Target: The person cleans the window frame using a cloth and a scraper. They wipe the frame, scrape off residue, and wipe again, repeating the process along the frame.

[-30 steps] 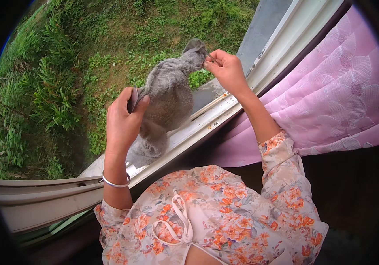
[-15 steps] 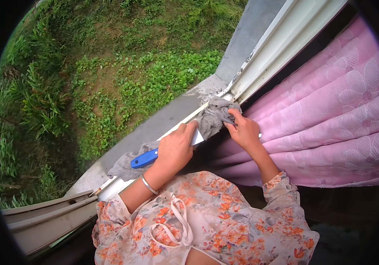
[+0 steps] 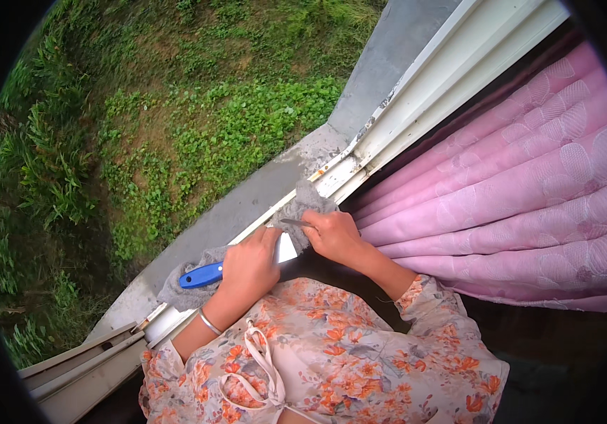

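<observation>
My left hand is closed around a putty knife with a blue handle. Its wide metal blade sticks out past my fingers. A grey cloth lies bunched along the white window track, partly under my left hand. My right hand grips a thin, flat metal tool, its tip against the cloth. My fist hides the rest of that tool, so its kind cannot be made out. More of the cloth shows beyond the blue handle.
Outside the window runs a grey concrete ledge, with green plants on the ground below. A white frame post rises at the upper right. Pink curtains hang on the right; a pale sash stands at lower left.
Both hands have shifted left and nearer along the track, with the cloth and tools. The track's far corner, covered by cloth before, now shows. My hands are closer together.
</observation>
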